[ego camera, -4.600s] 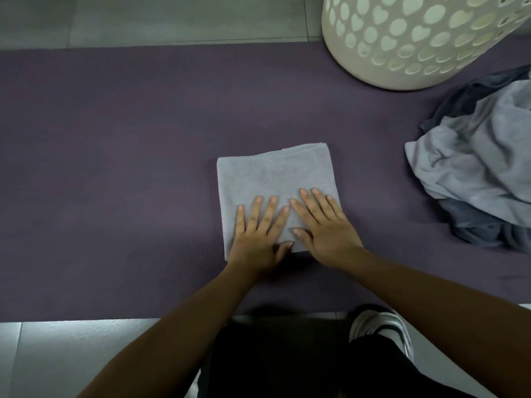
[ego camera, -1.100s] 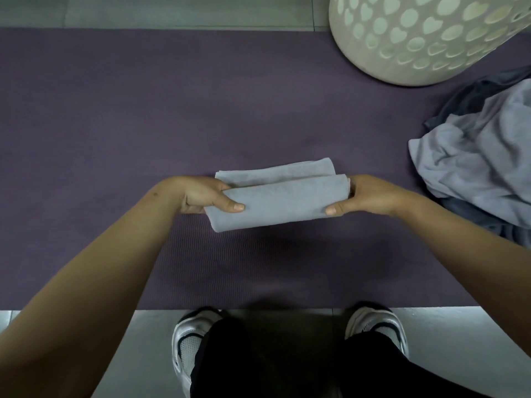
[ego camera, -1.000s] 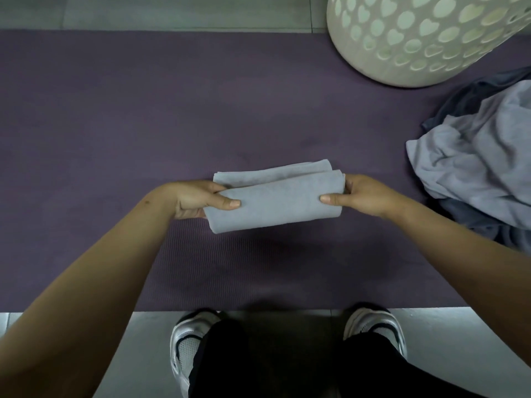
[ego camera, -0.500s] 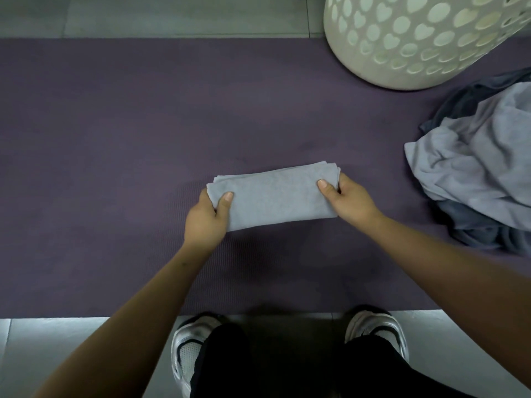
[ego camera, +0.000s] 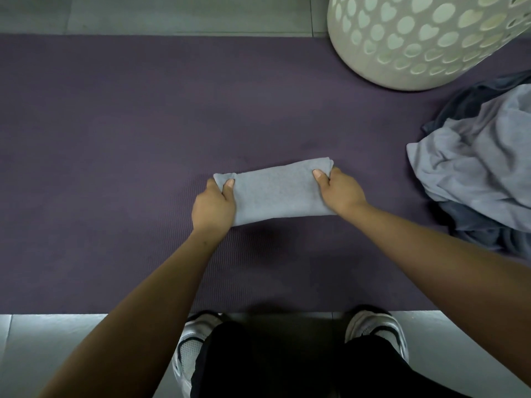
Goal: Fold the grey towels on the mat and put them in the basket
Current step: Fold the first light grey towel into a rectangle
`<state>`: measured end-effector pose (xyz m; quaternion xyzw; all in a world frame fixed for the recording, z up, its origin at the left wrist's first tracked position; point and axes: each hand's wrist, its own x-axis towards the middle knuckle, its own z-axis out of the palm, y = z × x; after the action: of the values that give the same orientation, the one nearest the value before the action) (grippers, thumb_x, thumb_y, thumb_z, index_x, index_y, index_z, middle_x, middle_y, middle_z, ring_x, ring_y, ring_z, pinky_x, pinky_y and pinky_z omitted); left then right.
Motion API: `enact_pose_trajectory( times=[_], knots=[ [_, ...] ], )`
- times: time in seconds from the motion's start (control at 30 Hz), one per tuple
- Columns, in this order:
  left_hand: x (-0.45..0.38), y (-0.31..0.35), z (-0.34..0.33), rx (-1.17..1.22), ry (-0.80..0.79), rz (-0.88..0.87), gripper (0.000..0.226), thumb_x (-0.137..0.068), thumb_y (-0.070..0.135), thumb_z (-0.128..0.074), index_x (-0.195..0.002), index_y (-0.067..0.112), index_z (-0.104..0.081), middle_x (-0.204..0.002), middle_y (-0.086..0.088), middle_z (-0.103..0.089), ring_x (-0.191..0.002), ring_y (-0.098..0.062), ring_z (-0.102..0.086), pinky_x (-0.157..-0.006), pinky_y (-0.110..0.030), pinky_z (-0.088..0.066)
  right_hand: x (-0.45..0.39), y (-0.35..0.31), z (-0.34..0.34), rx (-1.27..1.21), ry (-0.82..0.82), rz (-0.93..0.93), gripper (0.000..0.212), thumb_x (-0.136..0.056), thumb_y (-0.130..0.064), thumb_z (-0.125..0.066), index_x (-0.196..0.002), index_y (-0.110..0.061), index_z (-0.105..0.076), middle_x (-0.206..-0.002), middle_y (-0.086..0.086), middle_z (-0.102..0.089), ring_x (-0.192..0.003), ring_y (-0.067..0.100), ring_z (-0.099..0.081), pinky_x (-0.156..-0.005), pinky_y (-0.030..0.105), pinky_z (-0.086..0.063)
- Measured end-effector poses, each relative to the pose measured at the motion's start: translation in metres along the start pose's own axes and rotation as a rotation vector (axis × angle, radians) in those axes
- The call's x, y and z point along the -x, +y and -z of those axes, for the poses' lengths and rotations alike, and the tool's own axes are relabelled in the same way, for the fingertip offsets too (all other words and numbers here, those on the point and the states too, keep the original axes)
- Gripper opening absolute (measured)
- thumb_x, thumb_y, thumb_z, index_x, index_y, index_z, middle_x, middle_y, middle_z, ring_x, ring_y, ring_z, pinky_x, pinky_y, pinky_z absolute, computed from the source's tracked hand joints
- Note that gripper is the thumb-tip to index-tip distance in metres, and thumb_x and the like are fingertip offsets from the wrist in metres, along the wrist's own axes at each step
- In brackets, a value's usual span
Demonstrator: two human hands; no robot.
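Hands left (ego camera: 213,206) and right (ego camera: 340,192) pinching folded towel (ego camera: 275,193) ends, basket (ego camera: 425,41) contents hidden, on mat (ego camera: 115,124).

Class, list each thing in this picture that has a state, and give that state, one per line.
Folded towel: folded narrow, gripped at both ends.
Left hand: grips its left end.
Right hand: grips its right end.
Towel pile: crumpled, unfolded.
Basket: upright on the mat.

You will find no legible text, label, brand, number or sign in this view. The basket (ego camera: 425,44) carries only heart-shaped cut-outs, no lettering. The shoes (ego camera: 376,328), on the tiles well on the near side of that basket, show dark stripes but no readable mark.
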<state>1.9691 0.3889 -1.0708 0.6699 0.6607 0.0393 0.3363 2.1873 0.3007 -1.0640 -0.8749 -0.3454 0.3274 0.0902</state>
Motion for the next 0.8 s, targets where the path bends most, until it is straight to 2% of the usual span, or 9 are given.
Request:
enact_pose_trajectory(
  times=[0.23,0.3,0.37,0.43,0.47,0.57,0.63,0.7,0.8],
  knots=[
    [0.006,0.012,0.001,0.133,0.030,0.154,0.049,-0.098,0.042,-0.044,-0.131,0.005,-0.039,-0.121,-0.016,-0.057,-0.109,-0.034,-0.055,-0.079,-0.038,-0.040,0.002,0.000,0.001,-0.101,-0.039,-0.035,0.051,-0.101,-0.042,-0.029,-0.124,0.001,-0.044,-0.116,0.017,-0.058,-0.106,0.031,-0.055,-0.076,0.030,-0.035],
    [0.015,0.015,0.000,0.023,0.277,-0.032,0.054,-0.093,0.033,-0.055,-0.138,0.009,-0.036,-0.130,-0.017,-0.049,-0.119,-0.035,-0.047,-0.090,-0.044,-0.039,0.001,0.001,0.000,-0.128,-0.054,-0.043,0.051,-0.101,-0.042,-0.029,-0.125,0.000,-0.045,-0.118,0.016,-0.058,-0.108,0.031,-0.055,-0.078,0.030,-0.037],
    [0.020,0.020,-0.008,-0.159,0.371,-0.431,0.058,-0.089,0.029,-0.053,-0.142,0.011,-0.038,-0.139,-0.019,-0.043,-0.127,-0.037,-0.040,-0.103,-0.048,-0.029,0.000,0.001,-0.001,-0.147,-0.066,-0.046,0.050,-0.101,-0.042,-0.030,-0.125,-0.001,-0.045,-0.118,0.015,-0.059,-0.108,0.030,-0.055,-0.080,0.031,-0.037],
    [0.021,0.027,-0.023,-0.326,0.139,-0.794,0.060,-0.092,0.038,-0.037,-0.147,0.015,-0.035,-0.151,-0.019,-0.032,-0.138,-0.038,-0.029,-0.113,-0.047,-0.012,-0.001,0.000,0.000,-0.155,-0.067,-0.049,0.048,-0.101,-0.042,-0.030,-0.123,-0.002,-0.047,-0.115,0.015,-0.060,-0.102,0.028,-0.057,-0.078,0.031,-0.038],
    [0.023,0.032,-0.031,-0.426,-0.006,-0.868,0.063,-0.093,0.045,-0.024,-0.150,0.019,-0.026,-0.157,-0.015,-0.021,-0.144,-0.036,-0.018,-0.115,-0.048,-0.002,0.000,0.000,0.000,-0.161,-0.062,-0.051,0.047,-0.101,-0.041,-0.031,-0.122,-0.002,-0.047,-0.113,0.015,-0.061,-0.095,0.026,-0.057,-0.076,0.030,-0.038],
    [0.021,0.040,-0.047,-0.666,-0.142,-0.859,0.066,-0.088,0.056,0.004,-0.148,0.030,0.012,-0.161,-0.004,0.008,-0.147,-0.030,0.009,-0.114,-0.053,0.012,0.008,-0.004,-0.005,-0.125,0.051,-0.065,0.041,-0.100,-0.035,-0.037,-0.122,-0.001,-0.042,-0.109,0.018,-0.062,-0.085,0.028,-0.056,-0.070,0.032,-0.037],
    [0.018,0.037,-0.051,-0.712,-0.136,-0.849,0.061,-0.091,0.055,0.001,-0.144,0.032,0.020,-0.160,-0.001,0.015,-0.146,-0.028,0.014,-0.114,-0.053,0.014,0.017,-0.006,-0.014,0.115,0.312,0.067,0.041,-0.096,-0.026,-0.046,-0.129,-0.002,-0.041,-0.117,0.019,-0.060,-0.101,0.035,-0.057,-0.082,0.041,-0.040],
    [0.014,0.036,-0.050,-0.716,-0.151,-0.834,0.061,-0.095,0.054,-0.006,-0.147,0.032,0.018,-0.160,0.001,0.016,-0.146,-0.025,0.015,-0.113,-0.050,0.017,0.020,-0.005,-0.021,0.331,0.467,0.334,0.049,-0.093,-0.023,-0.046,-0.139,-0.008,-0.039,-0.134,0.016,-0.052,-0.122,0.037,-0.048,-0.102,0.046,-0.030],
    [0.011,0.036,-0.049,-0.699,-0.182,-0.868,0.063,-0.093,0.054,-0.001,-0.149,0.029,0.013,-0.160,0.002,0.012,-0.147,-0.021,0.013,-0.112,-0.046,0.020,0.019,0.004,-0.021,0.444,0.271,0.513,0.060,-0.094,-0.040,-0.014,-0.148,-0.017,-0.027,-0.155,0.004,-0.028,-0.144,0.027,-0.018,-0.116,0.041,-0.004]
  ],
)
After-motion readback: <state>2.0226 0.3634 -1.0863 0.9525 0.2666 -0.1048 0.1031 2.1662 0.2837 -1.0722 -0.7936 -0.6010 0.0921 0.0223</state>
